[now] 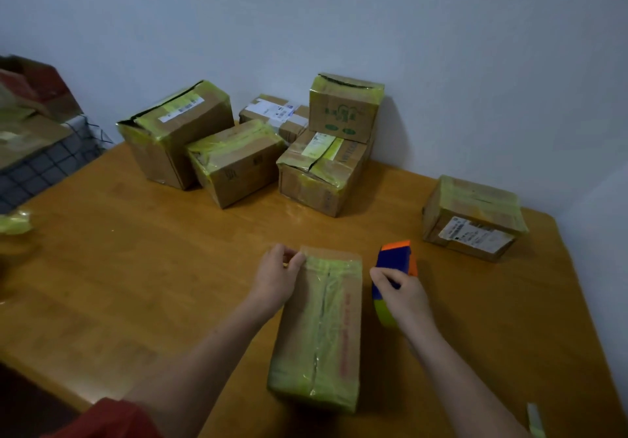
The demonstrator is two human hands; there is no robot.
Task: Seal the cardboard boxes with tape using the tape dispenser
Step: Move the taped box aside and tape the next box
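The left hand (pixel 277 276) holds the far left corner of the long box (pixel 323 329), fingers curled over its edge. The right hand (pixel 401 293) grips the blue and orange tape dispenser (pixel 396 259), just right of the box on the wooden table (pixel 136 267). A pile of taped boxes (pixel 238 162) sits far back, and one more box (pixel 472 218) at the far right. Nothing blocks the hands. The long box lies flat, running near to far.
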